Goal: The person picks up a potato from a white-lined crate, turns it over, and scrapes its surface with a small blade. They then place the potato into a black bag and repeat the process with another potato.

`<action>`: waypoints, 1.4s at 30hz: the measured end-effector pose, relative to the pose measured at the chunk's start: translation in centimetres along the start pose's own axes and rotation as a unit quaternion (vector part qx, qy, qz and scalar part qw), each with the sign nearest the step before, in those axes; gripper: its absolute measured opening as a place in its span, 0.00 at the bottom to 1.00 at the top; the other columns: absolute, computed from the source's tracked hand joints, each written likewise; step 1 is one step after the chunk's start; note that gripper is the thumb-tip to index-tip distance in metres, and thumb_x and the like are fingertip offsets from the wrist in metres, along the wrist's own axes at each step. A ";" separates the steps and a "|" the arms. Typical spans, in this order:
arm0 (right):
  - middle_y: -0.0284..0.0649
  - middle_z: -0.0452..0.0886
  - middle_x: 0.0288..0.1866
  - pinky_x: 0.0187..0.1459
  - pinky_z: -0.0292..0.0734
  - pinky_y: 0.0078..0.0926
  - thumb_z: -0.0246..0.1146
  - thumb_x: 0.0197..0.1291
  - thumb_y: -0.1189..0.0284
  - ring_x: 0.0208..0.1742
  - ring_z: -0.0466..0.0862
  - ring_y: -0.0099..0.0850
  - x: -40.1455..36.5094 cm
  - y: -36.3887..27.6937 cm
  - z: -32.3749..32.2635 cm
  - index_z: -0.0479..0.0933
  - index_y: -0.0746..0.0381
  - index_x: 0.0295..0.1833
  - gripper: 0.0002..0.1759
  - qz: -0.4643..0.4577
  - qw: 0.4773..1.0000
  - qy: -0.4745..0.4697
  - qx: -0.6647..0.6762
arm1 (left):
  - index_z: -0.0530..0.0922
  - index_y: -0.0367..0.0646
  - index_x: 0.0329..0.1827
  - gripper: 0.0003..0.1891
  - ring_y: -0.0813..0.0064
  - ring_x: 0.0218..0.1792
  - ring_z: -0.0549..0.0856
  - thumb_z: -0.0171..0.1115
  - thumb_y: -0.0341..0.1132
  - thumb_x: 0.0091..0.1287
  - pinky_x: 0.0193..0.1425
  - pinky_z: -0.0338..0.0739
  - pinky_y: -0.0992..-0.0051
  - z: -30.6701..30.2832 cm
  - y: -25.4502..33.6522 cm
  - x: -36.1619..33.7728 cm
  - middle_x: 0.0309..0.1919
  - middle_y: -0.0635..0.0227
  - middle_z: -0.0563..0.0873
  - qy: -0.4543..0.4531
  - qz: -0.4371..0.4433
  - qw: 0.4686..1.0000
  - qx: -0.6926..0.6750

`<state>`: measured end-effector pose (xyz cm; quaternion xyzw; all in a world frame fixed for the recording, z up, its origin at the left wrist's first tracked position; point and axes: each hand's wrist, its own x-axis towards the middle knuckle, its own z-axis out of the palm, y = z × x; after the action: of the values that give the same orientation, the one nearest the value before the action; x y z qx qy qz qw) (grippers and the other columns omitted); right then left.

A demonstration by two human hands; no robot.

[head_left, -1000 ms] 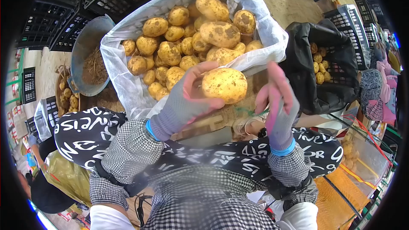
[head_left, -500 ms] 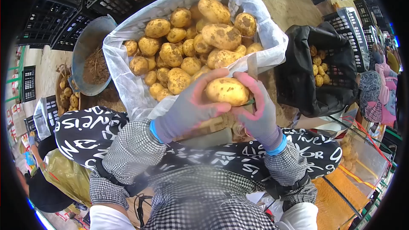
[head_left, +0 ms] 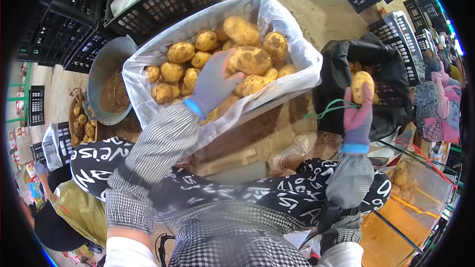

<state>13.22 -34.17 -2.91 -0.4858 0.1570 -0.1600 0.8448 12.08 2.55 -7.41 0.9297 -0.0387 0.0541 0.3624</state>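
In the white-lined crate (head_left: 302,76), my left hand (head_left: 213,80), in a grey and pink glove, grips the left end of a large, dirt-specked potato (head_left: 251,61). Its thumb lies along the lower side and its fingertips are partly hidden. This potato rests among several others. Over at the right, my right hand (head_left: 358,113) holds a yellow potato (head_left: 362,87) upright above the black-lined crate (head_left: 341,62). Smaller potatoes lie inside that crate, partly covered by my hand. Green twine (head_left: 330,109) sticks out left of my right hand.
A blue-grey tub (head_left: 96,86) holding brown soil and roots stands left of the crate, near a basket of small potatoes (head_left: 85,127). Black crates (head_left: 166,2) stand behind. A bag of potatoes (head_left: 405,180) is at the lower right. Other people (head_left: 438,104) are at both sides.
My hands have parted. The right carried the potato rightward over the black-lined crate; the left let go of it and reached up to another potato in the white-lined crate. The view shifted slightly.
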 end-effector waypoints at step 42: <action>0.50 0.72 0.68 0.68 0.71 0.39 0.75 0.42 0.77 0.68 0.74 0.48 -15.4 6.1 10.1 0.65 0.62 0.73 0.48 -0.152 0.794 -0.374 -0.455 | 0.66 0.33 0.72 0.34 0.73 0.63 0.76 0.49 0.56 0.78 0.68 0.69 0.73 -5.9 6.8 -7.3 0.62 0.61 0.76 -0.070 -0.097 0.930 -0.347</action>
<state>4.36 -17.02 -1.69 -0.8536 -0.1924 -0.0019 0.4842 3.63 1.81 0.50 0.7463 0.0098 -0.0633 0.6626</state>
